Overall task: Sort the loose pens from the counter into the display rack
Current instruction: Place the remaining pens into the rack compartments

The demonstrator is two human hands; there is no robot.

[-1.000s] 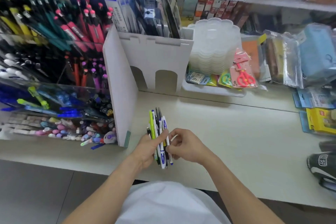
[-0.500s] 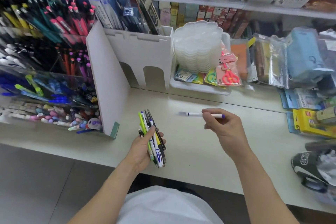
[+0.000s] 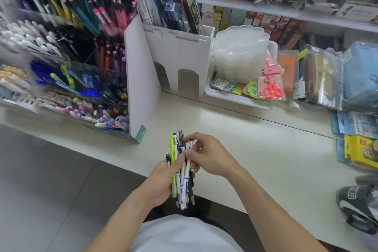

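My left hand (image 3: 161, 180) grips a bundle of pens (image 3: 173, 150) upright over the front edge of the white counter (image 3: 266, 149). The bundle mixes yellow-green, white-and-blue and dark pens. My right hand (image 3: 210, 157) is right beside it, its fingers pinching a white pen with a blue tip (image 3: 187, 170) against the bundle. The display rack (image 3: 77, 63) stands at the left, tiered and full of sorted pens in many colours, and is blurred. A white side panel (image 3: 133, 80) closes its right end.
A white castle-shaped box (image 3: 180, 57) of packaged pens stands behind the hands. To its right is a stack of clear plastic dishes (image 3: 239, 53) on a white tray (image 3: 235, 100) with scissors. Bagged goods, a yellow box (image 3: 360, 151) and a dark shoe (image 3: 358, 200) fill the right.
Half a second ago my right hand held the white pen out over the counter. It has come back left and laid the pen against the bundle in my left hand.
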